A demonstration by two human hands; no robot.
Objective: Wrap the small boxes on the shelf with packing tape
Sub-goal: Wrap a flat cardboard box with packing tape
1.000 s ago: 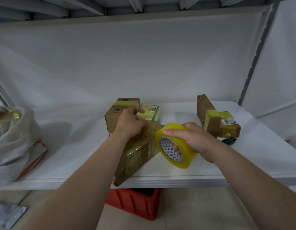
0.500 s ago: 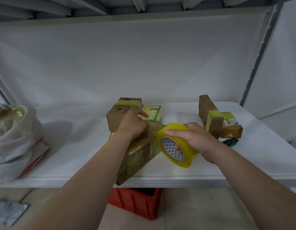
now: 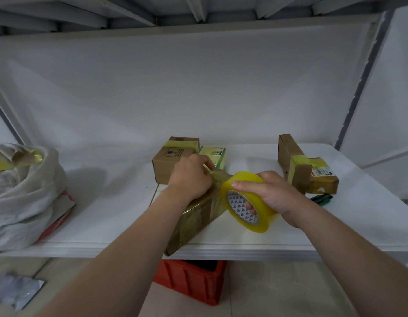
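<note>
The right hand (image 3: pixel 274 195) grasps the tape roll (image 3: pixel 246 202), which touches the long box (image 3: pixel 198 220) lying at the shelf (image 3: pixel 107 213) edge. The left hand (image 3: pixel 191 177) grips the box's far end; it has slid slightly toward the roll, so I think wrapping continues.

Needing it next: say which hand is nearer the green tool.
Right. The right hand, gripping the tape roll, sits left of the green tool; the left hand grips the taped box farther left.
</note>
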